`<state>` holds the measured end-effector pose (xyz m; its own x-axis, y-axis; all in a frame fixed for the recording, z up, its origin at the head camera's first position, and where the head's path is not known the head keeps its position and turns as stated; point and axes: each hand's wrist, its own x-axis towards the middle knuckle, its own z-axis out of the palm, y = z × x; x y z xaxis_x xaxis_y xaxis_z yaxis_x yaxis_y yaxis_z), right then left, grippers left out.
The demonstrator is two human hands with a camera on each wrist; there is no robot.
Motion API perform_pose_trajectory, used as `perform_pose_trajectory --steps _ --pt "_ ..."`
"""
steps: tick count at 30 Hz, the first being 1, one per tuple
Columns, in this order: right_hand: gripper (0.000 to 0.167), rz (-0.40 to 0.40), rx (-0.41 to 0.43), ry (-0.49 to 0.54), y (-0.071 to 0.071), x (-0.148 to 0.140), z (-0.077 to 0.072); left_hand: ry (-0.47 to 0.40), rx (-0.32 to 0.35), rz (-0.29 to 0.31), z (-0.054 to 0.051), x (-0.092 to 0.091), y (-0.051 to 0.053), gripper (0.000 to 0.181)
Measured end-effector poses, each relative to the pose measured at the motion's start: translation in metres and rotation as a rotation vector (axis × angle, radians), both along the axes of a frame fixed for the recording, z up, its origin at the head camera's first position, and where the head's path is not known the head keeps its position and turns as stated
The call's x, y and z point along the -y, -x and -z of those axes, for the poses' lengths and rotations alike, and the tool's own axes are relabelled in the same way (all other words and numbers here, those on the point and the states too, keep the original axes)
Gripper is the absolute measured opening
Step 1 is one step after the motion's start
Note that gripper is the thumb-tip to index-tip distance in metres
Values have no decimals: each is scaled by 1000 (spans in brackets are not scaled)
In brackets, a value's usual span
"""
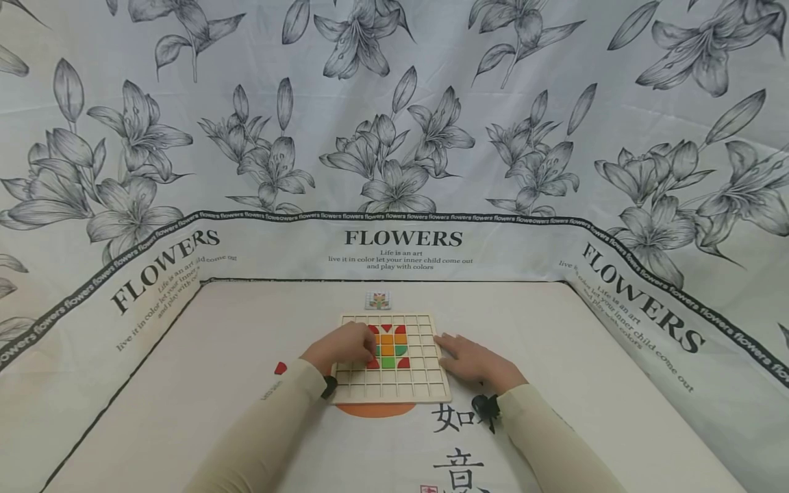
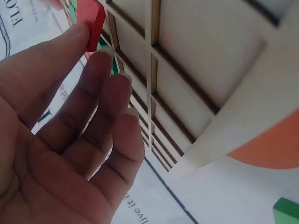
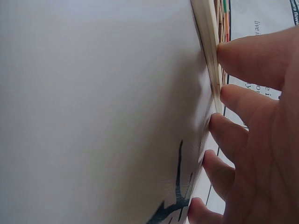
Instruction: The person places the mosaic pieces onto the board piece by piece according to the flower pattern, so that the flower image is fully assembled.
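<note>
A wooden grid board (image 1: 388, 393) lies on the table, its middle squares filled with red, orange and green tiles (image 1: 387, 349). Over the left part of that pattern, my left hand (image 1: 345, 346) pinches a red tile (image 2: 93, 18) between thumb and index finger, close to the board's surface. The other fingers of that hand are loosely bent. At the board's right edge (image 3: 211, 51), fingertips of my right hand (image 1: 477, 359) touch the side, with the fingers spread and nearly straight. My left hand hides some of the squares on the left.
A small card with a coloured pattern (image 1: 378, 300) lies beyond the board. Left of my left forearm is a loose red piece (image 1: 280, 368). A green block (image 2: 287, 212) shows at the left wrist view's corner. Flower-printed cloth (image 1: 394, 157) hangs around the table.
</note>
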<state>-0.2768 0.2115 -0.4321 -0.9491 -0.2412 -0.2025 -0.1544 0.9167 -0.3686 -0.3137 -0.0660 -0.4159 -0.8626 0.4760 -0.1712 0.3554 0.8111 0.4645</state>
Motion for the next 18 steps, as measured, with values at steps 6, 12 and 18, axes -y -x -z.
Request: perform_pose_trajectory --steps 6,12,18 --pt "57 -6 -1 2 0 0 -1 58 -53 23 2 -3 -1 15" --pt "56 -19 -11 2 1 -1 -1 99 -122 65 1 -5 -4 15" --pt "56 -13 -17 4 1 0 0 121 -131 48 1 -6 -6 12"
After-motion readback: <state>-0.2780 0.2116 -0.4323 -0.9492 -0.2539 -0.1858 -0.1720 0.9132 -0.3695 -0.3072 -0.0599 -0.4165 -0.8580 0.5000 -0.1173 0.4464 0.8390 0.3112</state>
